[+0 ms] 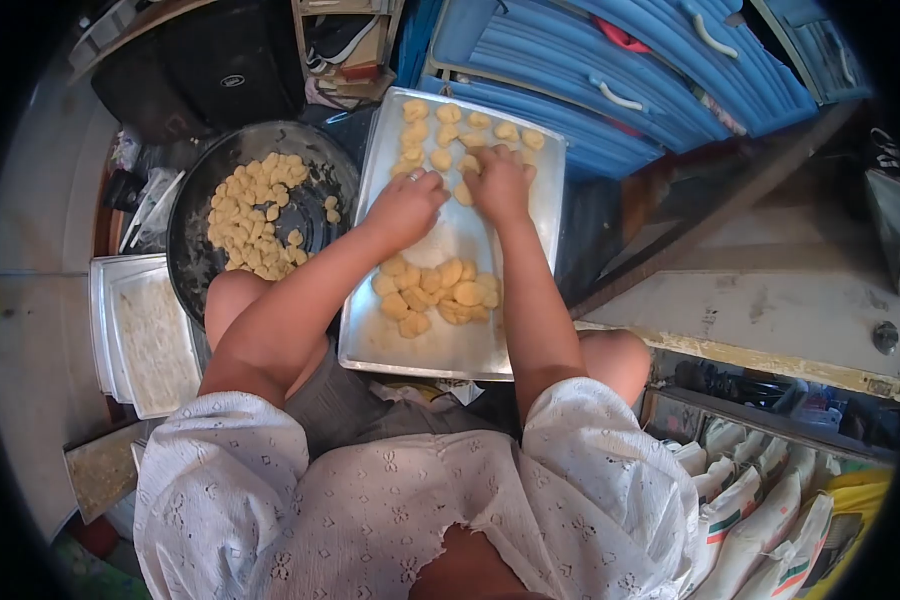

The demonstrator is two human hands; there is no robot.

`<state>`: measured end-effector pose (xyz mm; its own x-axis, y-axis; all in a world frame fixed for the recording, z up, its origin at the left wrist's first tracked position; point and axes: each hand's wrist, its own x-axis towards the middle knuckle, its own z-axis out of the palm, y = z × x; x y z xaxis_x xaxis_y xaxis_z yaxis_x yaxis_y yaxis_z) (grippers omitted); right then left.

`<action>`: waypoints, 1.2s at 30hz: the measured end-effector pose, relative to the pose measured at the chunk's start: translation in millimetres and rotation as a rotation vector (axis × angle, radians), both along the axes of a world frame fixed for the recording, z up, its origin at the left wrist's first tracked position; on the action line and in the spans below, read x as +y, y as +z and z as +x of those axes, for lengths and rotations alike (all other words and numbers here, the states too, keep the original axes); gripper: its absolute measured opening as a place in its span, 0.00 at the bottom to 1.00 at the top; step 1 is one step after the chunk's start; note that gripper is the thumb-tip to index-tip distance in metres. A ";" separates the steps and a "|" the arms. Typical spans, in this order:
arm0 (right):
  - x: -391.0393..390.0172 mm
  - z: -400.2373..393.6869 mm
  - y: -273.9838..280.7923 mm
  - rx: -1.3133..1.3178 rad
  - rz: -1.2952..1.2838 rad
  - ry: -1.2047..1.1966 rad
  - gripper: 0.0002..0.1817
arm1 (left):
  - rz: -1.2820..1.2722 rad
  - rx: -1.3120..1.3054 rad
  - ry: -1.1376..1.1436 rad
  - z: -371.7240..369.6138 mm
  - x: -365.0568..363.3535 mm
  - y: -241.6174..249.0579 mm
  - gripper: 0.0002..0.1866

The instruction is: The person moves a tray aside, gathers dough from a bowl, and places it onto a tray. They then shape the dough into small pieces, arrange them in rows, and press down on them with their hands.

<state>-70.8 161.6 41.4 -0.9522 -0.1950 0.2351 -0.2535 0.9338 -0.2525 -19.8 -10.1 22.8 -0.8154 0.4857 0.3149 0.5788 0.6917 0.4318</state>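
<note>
A metal baking tray [370, 345] lies tilted in front of me. Rows of yellowish dough pieces [448, 113] are set out at its far end, and a loose heap of more dough pieces [457, 292] lies at the near end. My left hand [408, 207] is over the left rows, its fingers curled in; what they hold, if anything, is hidden. To its right, my right hand [501, 186] has its fingers bent down around a dough piece in the middle rows, partly covering it.
A big dark round basin [195, 215] with many dough pieces stands at the left. Flat trays [153, 340] are stacked beside it. Blue drawers [570, 80] rise behind the tray, with a wooden board [710, 215] at the right. White packed bags [750, 500] stand at the lower right.
</note>
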 end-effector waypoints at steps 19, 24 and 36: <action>-31.9 42.7 -3.3 0.004 -0.005 0.133 0.14 | 0.046 -0.301 0.312 -19.3 -33.8 9.7 0.15; -29.2 50.0 10.8 0.007 -0.071 0.080 0.17 | 0.018 -0.315 0.361 -11.7 -31.7 28.9 0.18; 44.8 71.6 28.5 -0.518 -0.424 0.066 0.16 | -0.085 -0.165 0.182 -11.4 -41.5 21.0 0.26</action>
